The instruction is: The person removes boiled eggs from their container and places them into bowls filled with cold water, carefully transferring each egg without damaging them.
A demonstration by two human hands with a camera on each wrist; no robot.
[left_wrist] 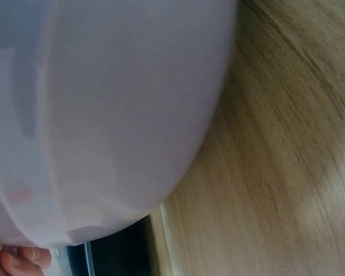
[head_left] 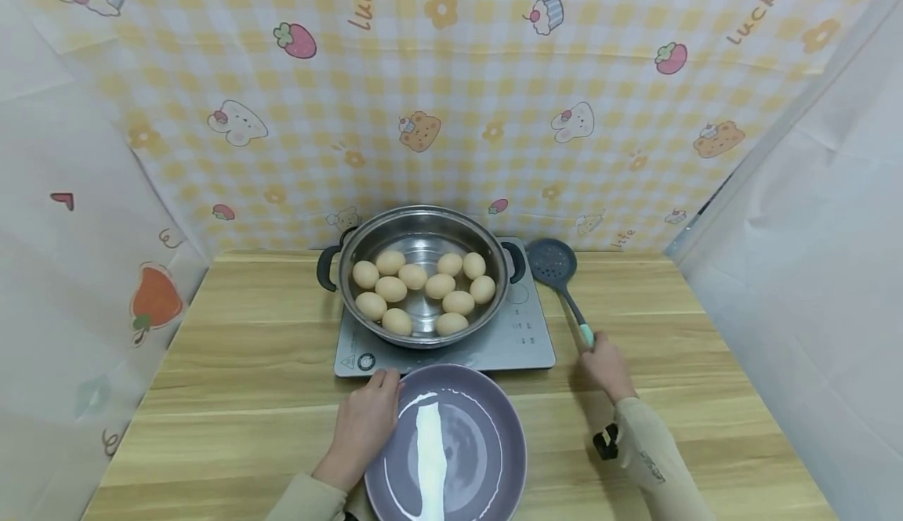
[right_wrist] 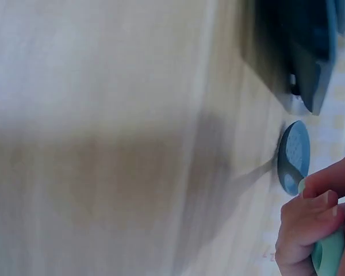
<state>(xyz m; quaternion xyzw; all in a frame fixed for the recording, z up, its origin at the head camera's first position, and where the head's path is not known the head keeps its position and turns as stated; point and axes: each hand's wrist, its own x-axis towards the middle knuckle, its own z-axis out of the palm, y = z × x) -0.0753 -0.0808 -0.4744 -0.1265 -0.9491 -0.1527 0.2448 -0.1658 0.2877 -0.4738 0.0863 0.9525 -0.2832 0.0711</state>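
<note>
My left hand (head_left: 366, 421) holds the left rim of a purple plate (head_left: 513, 427), its fingertips at the upper left edge. The left wrist view shows the plate's pale outer side (left_wrist: 132, 115) close up, with a few fingers (left_wrist: 26, 261) at its edge. Over on the right, my right hand (head_left: 607, 368) grips the mint-green handle of a grey slotted spoon (head_left: 553, 261). In the right wrist view, fingers (right_wrist: 310, 230) curl round that handle, and the spoon's perforated head (right_wrist: 296, 152) points away.
A steel pot (head_left: 423, 342) with black handles stands on a flat induction cooker (head_left: 518, 349), behind the plate. Several brown eggs (head_left: 440, 286) lie inside it. A checked, printed cloth (head_left: 451, 74) hangs behind the wooden table (head_left: 247, 396), with white sheets at both sides.
</note>
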